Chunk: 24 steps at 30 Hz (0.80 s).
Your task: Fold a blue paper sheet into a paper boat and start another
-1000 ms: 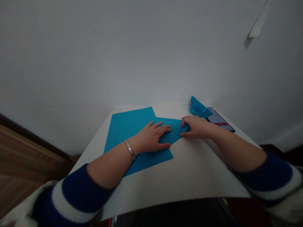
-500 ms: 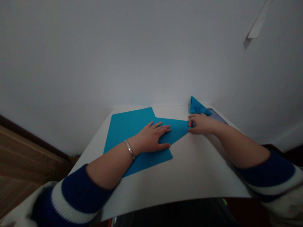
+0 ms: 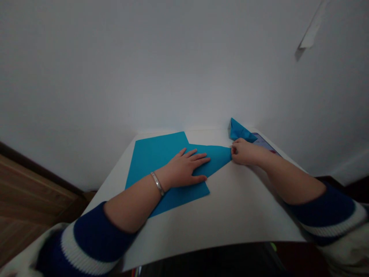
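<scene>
Blue paper lies on the white tabletop: a broad blue sheet (image 3: 152, 154) on the left and a tapering folded blue paper (image 3: 217, 157) that narrows toward the right. Flat across both, with fingers spread, rests my left hand (image 3: 186, 169); a silver bangle circles its wrist. My right hand (image 3: 243, 152) pinches the narrow right end of the tapering paper, its fingers closed and that tip mostly hidden behind them. Just beyond the right hand stands a folded blue paper shape (image 3: 240, 130) with a pointed top.
Under the folded shape's right side lies a phone or tablet (image 3: 263, 142) with a lit screen, partly covered by my right forearm. The white table (image 3: 230, 215) meets a pale wall (image 3: 184, 69) at the back. Wooden panelling (image 3: 34, 192) is at the left.
My right hand's fingers have closed more tightly around the paper's narrow end, and the paper's upper edge now bows slightly. My left hand stays in nearly the same place.
</scene>
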Available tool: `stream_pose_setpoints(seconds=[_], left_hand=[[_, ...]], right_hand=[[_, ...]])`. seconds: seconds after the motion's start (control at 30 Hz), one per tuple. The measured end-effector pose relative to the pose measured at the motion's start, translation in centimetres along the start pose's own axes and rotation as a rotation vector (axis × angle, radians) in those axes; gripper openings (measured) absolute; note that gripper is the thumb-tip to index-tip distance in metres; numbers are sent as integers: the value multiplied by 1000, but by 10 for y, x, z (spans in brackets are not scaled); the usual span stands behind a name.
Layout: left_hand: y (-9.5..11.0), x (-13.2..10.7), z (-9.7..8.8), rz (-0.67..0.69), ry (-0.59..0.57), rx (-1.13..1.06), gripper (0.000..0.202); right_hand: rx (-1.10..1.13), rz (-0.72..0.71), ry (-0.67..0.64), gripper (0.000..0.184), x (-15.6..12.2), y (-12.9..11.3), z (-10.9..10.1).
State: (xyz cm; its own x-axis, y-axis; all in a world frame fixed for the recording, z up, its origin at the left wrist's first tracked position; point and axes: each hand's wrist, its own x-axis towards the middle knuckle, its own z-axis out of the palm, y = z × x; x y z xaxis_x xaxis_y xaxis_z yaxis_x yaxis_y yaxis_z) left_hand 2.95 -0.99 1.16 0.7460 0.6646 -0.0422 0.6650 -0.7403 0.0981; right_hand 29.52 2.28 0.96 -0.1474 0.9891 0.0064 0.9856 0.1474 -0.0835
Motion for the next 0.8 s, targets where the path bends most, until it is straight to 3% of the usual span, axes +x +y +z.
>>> stream_pose_setpoints(seconds=[0.1, 0.2, 0.27, 0.4, 0.63, 0.8], left_hand=[[0, 0, -1, 22, 7, 47, 62], [0, 0, 0, 46, 36, 82, 60], [1, 0, 2, 62, 60, 96, 60], [4, 1, 5, 75, 75, 103, 58], [3, 1, 1, 78, -73, 11, 61], [-3, 3, 0, 177, -91, -89, 50]], right_hand=[[-7, 36, -25, 23, -11, -20, -7], [58, -172, 119, 38, -21, -40, -8], [130, -325, 128, 27, -25, -51, -6], [240, -452, 0, 13, -27, -63, -3], [195, -231, -195, 15, -14, -44, -13], [219, -85, -253, 22, -2, -18, -11]])
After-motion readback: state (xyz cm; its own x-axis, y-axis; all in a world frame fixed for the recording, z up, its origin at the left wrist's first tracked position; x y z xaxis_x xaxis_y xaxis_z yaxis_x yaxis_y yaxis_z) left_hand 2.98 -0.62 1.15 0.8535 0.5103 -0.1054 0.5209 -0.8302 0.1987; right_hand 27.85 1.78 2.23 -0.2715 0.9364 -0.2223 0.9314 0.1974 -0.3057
